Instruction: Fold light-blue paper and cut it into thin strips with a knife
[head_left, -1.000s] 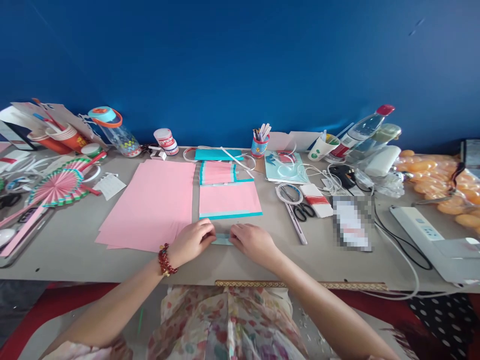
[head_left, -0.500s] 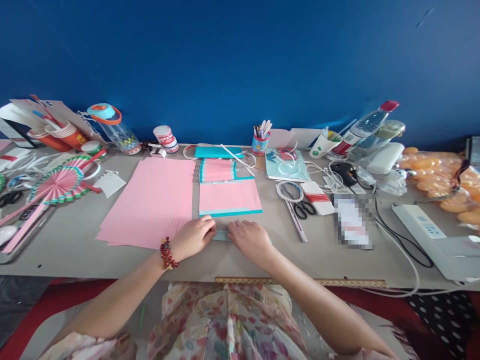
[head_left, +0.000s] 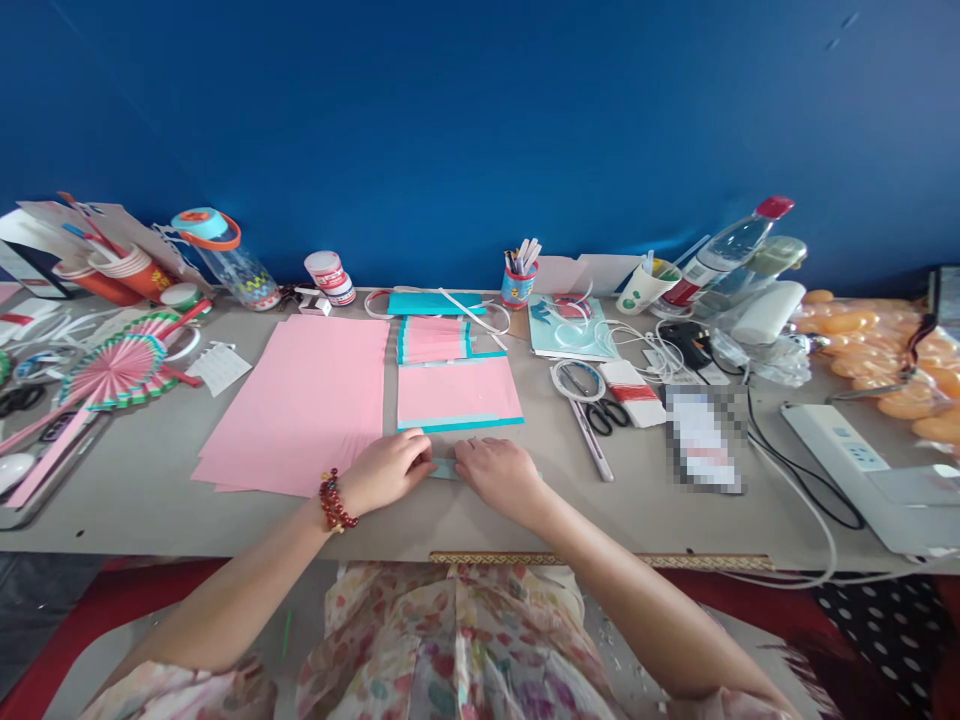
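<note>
A pale blue-green strip [head_left: 445,468] lies low on the desk, mostly hidden under both hands. My left hand [head_left: 390,468], with a red bead bracelet at the wrist, has its fingers curled onto the strip's left part. On its right part the bent fingers of my right hand [head_left: 495,475] press down. Just beyond the hands rests a pink sheet [head_left: 457,392] with turquoise edges. Behind that sheet is a pleated pink piece [head_left: 435,340], also edged in turquoise, and then a turquoise piece [head_left: 433,303]. To the left spreads a stack of pink paper [head_left: 300,400].
Right of my hands are black-handled scissors [head_left: 606,415], a pale pen-like cutter [head_left: 591,440] and a thread card [head_left: 632,393]. A pen cup [head_left: 519,284] and a tilted bottle [head_left: 724,255] line the blue wall. A folded paper fan [head_left: 116,365] lies left; a power strip [head_left: 862,470] lies right.
My left hand has edged slightly right along the strip, so the two hands are a little closer. The right hand stays nearly in place.
</note>
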